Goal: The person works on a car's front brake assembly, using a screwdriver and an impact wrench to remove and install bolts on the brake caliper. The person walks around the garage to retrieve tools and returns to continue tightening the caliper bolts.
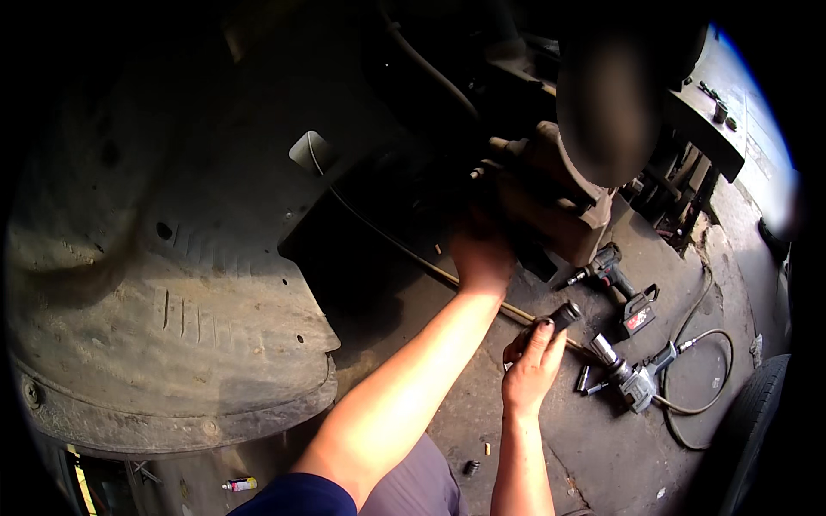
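My left hand (483, 258) reaches up into the shadow beneath a rusty brake caliper assembly (551, 211). Its fingers are lost in the dark, so what they touch cannot be made out. Lower and to the right, my right hand (531, 368) is closed around a black cylindrical tool (564, 316), whose round end points up and to the right. Just beyond that hand, a cordless impact wrench (613, 277) lies on the floor. Nearer, an air impact wrench (637, 387) with a large socket (604, 348) on its nose rests beside my right wrist.
A worn wheel-arch liner (172, 318) fills the left side. An air hose (387, 234) crosses the floor behind my hands. Small loose sockets (583, 378) lie near the air wrench. A tire (759, 413) stands at right; a spray can (241, 484) lies at lower left.
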Demonstrator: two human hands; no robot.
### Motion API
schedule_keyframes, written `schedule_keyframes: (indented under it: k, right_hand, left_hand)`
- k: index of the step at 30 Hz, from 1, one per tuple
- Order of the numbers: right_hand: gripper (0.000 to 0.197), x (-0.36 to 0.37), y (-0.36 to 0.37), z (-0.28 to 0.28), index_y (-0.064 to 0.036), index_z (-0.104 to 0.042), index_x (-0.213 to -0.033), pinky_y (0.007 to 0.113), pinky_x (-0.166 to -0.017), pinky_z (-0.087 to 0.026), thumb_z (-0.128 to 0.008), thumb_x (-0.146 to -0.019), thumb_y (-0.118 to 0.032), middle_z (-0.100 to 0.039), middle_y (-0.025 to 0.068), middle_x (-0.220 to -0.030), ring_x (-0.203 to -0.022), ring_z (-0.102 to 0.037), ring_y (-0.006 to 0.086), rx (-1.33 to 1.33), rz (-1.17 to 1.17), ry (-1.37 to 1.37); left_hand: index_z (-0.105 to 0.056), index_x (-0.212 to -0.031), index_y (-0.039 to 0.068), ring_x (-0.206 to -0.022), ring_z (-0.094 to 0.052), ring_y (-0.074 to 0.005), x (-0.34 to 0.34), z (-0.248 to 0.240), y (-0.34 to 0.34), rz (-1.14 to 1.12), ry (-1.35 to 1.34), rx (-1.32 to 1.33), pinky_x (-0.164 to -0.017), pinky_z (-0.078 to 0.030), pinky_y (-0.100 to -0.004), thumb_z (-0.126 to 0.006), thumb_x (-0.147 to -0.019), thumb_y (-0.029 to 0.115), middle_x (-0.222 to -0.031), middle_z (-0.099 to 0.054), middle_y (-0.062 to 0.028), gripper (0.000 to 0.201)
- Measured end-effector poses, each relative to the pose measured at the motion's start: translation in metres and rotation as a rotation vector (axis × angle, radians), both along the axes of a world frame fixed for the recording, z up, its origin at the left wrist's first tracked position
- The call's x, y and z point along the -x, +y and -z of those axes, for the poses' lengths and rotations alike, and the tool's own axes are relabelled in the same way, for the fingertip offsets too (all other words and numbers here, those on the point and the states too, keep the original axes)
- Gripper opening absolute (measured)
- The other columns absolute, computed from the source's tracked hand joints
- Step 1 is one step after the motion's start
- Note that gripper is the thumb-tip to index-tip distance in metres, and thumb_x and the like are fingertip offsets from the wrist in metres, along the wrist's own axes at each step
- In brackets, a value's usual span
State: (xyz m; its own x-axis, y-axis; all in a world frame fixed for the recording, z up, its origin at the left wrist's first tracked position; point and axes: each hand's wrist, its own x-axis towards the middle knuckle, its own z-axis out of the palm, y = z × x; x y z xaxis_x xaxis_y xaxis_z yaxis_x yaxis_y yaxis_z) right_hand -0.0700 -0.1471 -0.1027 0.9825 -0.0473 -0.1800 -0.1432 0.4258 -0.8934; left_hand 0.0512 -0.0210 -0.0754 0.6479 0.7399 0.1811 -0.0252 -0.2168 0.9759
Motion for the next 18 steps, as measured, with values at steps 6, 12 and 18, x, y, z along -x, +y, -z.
schedule_keyframes:
  k: [6, 12, 18]
  right_hand:
    - [0.035, 0.012, -0.018, 0.071, 0.0006, -0.055, -0.109, 0.046, -0.074, -0.053, -0.055, -0.108, -0.034, -0.068, 0.0224, -0.090, -0.084, -0.070, 0.0361, 0.839, -0.059, -0.200]
    - [0.047, 0.031, -0.095, 0.158, 0.0045, -0.061, -0.103, 0.053, -0.091, -0.056, -0.062, -0.100, -0.042, -0.072, 0.0303, -0.103, -0.101, -0.070, 0.0484, 1.353, -0.779, 0.111]
    - [0.054, 0.032, -0.160, 0.185, 0.0025, -0.056, -0.123, 0.046, -0.095, -0.057, -0.066, -0.095, -0.042, -0.073, 0.0242, -0.116, -0.108, -0.072, 0.0387, 1.653, -1.139, 0.179]
  left_hand:
    - [-0.058, -0.132, -0.004, -0.113, -0.061, -0.0241, 0.002, -0.012, -0.005, -0.074, -0.051, -0.057, -0.099, -0.046, -0.0344, -0.042, -0.113, 0.033, -0.125, -0.066, -0.0203, 0.045]
    - [-0.065, -0.123, -0.005, -0.105, -0.066, -0.0315, 0.027, -0.026, -0.021, -0.098, -0.028, -0.092, -0.092, -0.048, -0.0385, -0.046, -0.111, 0.034, -0.115, -0.069, -0.0276, 0.045]
    - [-0.068, -0.094, -0.007, -0.078, -0.061, -0.0172, 0.053, -0.039, -0.046, 0.049, 0.119, 0.189, -0.077, -0.050, -0.0358, -0.054, -0.109, 0.037, -0.080, -0.072, -0.0116, 0.049]
